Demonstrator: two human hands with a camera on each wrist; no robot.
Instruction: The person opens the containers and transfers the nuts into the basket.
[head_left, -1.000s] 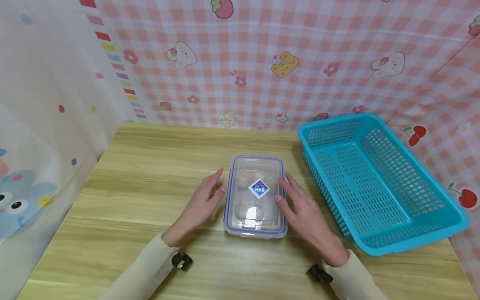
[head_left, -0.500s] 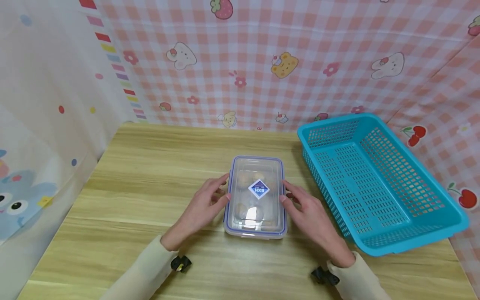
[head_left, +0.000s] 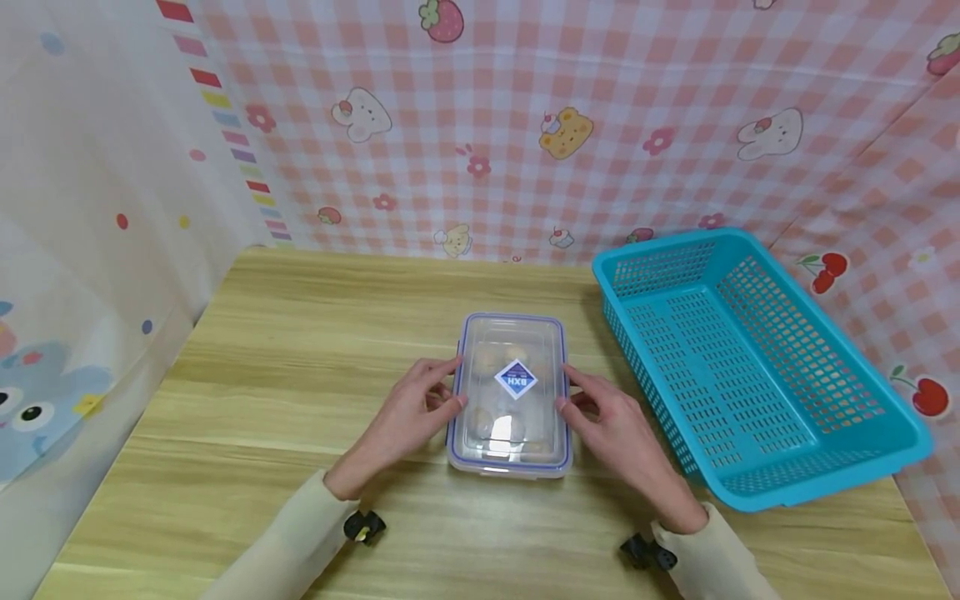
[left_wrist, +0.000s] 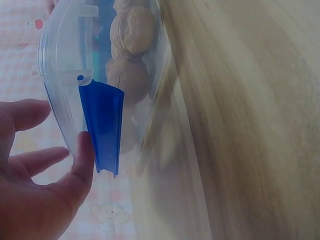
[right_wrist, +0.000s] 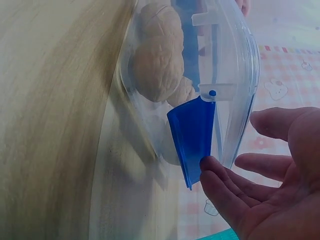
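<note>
A clear food container [head_left: 513, 433] with a blue-rimmed lid and a diamond label lies on the table. Walnuts [left_wrist: 131, 31] show through its wall. My left hand [head_left: 408, 408] is at its left side, thumb at the lid's edge and a fingertip against a blue clasp [left_wrist: 105, 125] that hangs tilted out from the wall. On the opposite side, my right hand [head_left: 611, 425] has its thumb at the lid's rim. Its fingertips touch the lower end of the other blue clasp [right_wrist: 194, 135], which also tilts outward. The lid sits on the container.
A turquoise plastic basket [head_left: 750, 492] stands to the right of the container, close to the right forearm. The wooden table [head_left: 247, 375] reaches back to a pink checked cloth [head_left: 480, 108]. A white patterned cloth [head_left: 90, 275] hangs at the left.
Both hands have closed in from beside and above the container to its two long edges, and the fingers now touch the lid edge and clasps. The container has stayed in place.
</note>
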